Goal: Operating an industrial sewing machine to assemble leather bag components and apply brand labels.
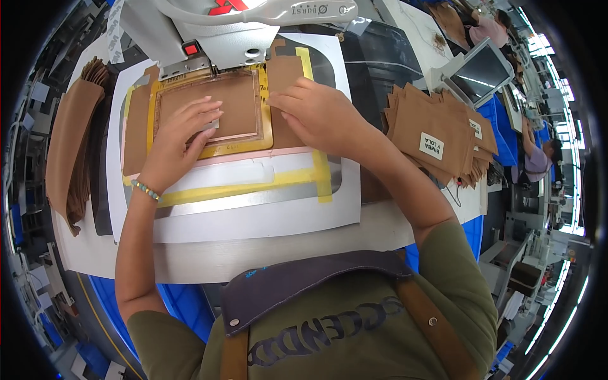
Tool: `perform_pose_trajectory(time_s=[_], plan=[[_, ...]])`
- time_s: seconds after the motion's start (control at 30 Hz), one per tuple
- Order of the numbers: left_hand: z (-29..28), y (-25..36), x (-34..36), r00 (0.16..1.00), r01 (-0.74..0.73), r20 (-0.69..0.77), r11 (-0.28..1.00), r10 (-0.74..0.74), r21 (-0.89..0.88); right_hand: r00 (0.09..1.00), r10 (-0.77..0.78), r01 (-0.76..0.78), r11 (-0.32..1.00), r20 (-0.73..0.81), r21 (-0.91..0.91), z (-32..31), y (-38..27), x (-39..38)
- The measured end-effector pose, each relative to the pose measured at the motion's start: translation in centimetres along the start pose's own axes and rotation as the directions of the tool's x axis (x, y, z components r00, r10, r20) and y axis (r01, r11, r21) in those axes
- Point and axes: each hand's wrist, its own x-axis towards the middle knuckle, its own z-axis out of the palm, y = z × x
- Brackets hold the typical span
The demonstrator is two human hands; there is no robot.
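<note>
A brown fabric piece [237, 95] lies inside a yellow rectangular frame [268, 130], under the head of a white sewing machine [209, 38]. Fingers stretched out, my left hand [180, 136] rests over the fabric at the frame's lower left. Its fingertips are by a small white label [215, 124], partly hidden beneath them. My right hand [313, 117] has its fingers bent together at the frame's right side, above more brown fabric [285, 69]. Whatever its fingertips may pinch is hidden. Under the frame is a white board [237, 225] with yellow tape along it.
At left stands a curved stack of brown pieces [69, 139]. To the right lies a pile of brown pieces with white labels [421, 126], near a tilted screen [478, 73] and a blue bin [497, 126]. Two other people sit farther right.
</note>
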Motion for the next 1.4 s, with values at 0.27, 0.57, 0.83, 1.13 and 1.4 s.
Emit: perform_pose_trajectory(time_s=[0.27, 0.57, 0.83, 1.13, 1.4], plan=[[0.4, -0.4, -1.4, 0.979, -0.096, 0.182, 0.995, 0.09, 0.025, 0.991, -0.075, 0.072, 0.997, 0.107, 0.027, 2.4, -1.7, 3.6], [-1.6, -1.3, -2.0, 0.969, -0.137, 0.218, 0.988, 0.118, 0.074, 0.965, -0.261, 0.258, 0.963, -0.026, -0.082, 4.4, -5.9, 1.6], [-2.5, -2.2, -1.2, 0.951, -0.186, 0.255, 0.983, 0.178, 0.006, 0.969, -0.24, 0.24, 0.971, -0.066, -0.006, 4.7, -6.4, 2.2], [-3.3, -2.9, -0.6, 0.947, -0.192, 0.261, 0.981, 0.186, 0.0, 0.974, -0.204, 0.204, 0.979, -0.103, -0.009, 5.0, -7.1, 3.0], [-3.5, -3.6, 0.1, 0.951, -0.207, 0.246, 0.977, 0.188, 0.054, 0.964, -0.227, 0.22, 0.973, -0.138, -0.067, 5.4, -6.6, 3.8]])
